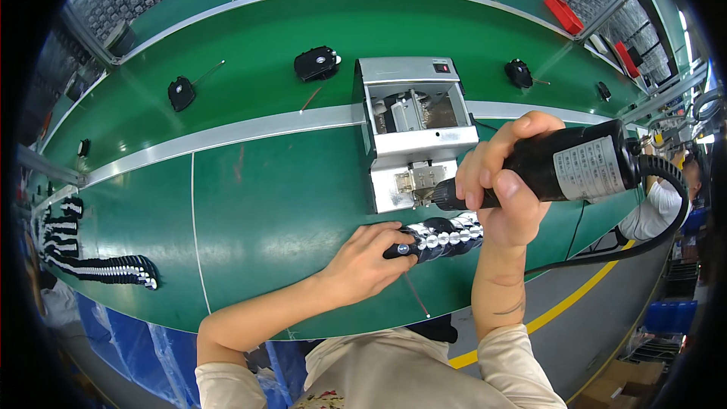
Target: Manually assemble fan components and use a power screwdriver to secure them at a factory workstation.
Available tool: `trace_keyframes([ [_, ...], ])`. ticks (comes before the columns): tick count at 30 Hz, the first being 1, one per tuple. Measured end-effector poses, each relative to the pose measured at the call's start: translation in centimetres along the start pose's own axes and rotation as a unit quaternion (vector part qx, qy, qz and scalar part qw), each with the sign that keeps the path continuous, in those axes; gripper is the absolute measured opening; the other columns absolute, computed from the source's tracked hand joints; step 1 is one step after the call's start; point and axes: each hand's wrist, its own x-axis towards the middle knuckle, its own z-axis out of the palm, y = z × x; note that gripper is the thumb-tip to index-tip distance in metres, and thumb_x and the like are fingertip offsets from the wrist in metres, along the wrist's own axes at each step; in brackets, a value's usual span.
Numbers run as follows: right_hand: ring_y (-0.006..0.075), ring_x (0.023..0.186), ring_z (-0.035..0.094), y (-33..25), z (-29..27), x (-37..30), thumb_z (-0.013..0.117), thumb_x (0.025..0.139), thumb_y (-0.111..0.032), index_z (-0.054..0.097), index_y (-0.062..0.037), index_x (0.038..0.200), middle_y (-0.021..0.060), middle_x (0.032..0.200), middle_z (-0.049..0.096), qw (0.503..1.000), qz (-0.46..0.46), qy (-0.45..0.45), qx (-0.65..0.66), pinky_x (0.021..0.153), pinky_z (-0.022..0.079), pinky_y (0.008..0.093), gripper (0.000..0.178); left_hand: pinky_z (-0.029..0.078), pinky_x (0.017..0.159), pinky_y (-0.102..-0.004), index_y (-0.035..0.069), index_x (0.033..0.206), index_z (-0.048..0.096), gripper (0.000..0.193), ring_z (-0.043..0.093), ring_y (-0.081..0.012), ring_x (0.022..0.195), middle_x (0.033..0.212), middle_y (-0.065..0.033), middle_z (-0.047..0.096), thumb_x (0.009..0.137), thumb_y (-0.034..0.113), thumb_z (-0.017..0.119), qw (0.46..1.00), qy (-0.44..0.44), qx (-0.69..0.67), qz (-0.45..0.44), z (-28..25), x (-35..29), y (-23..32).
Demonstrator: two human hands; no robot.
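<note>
My right hand (515, 170) is wrapped round a black electric screwdriver (530, 167) with a white label and a thick black cable. The screwdriver lies nearly level, its tip pointing left at the front outlet of a grey metal screw feeder (413, 136). Whether the tip touches the outlet I cannot tell. My left hand (371, 261) has its fingers curled over a small black part (400, 248) at the left end of a row of similar black parts with round silver pieces (443, 239). The row runs right, partly under my right hand and wrist.
Several black parts stand in rows (113, 269) at the table's left end. Behind a metal rail, a green surface holds black units with thin wires (182, 94). A red bin (563, 14) sits far right. The cable (598, 259) loops down beside my right arm.
</note>
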Motion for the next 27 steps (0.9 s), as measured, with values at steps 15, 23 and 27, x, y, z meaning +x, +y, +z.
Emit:
trace_keyframes([
  [15,0.0130,0.041,0.044,-0.1,1.3,-2.0,0.067,0.080,-0.013,0.041,-0.0074,0.113,0.0053,0.069,0.047,0.998,0.043,0.006,-0.039,0.042,0.043,0.0309,0.043,0.046,0.092,-0.0431,0.013,0.099,0.072,0.022,0.054,-0.0316,0.117,0.115,-0.0072,0.057,0.077,0.011,0.071,0.999,0.026,-0.040,-0.006,0.0,-0.5,-0.1],
  [23,0.0170,0.056,0.051,-0.5,0.9,-5.3,0.067,0.077,-0.002,0.039,-0.0058,0.107,0.0086,0.073,0.050,0.993,0.113,0.004,0.009,0.055,0.048,0.0309,0.042,0.047,0.091,-0.0428,0.015,0.096,0.074,0.014,0.056,-0.0297,0.117,0.113,-0.0069,0.060,0.082,0.016,0.071,0.999,0.021,-0.026,-0.012,0.0,-0.5,-0.3],
  [27,0.0172,0.059,0.052,0.1,0.7,-5.8,0.066,0.077,0.003,0.040,-0.0056,0.108,0.0090,0.074,0.051,0.992,0.124,-0.005,0.000,0.057,0.049,0.0314,0.042,0.045,0.092,-0.0412,0.012,0.096,0.073,0.018,0.055,-0.0301,0.115,0.115,-0.0066,0.059,0.078,0.014,0.069,0.999,0.031,-0.036,-0.005,-0.1,-0.4,-0.2],
])
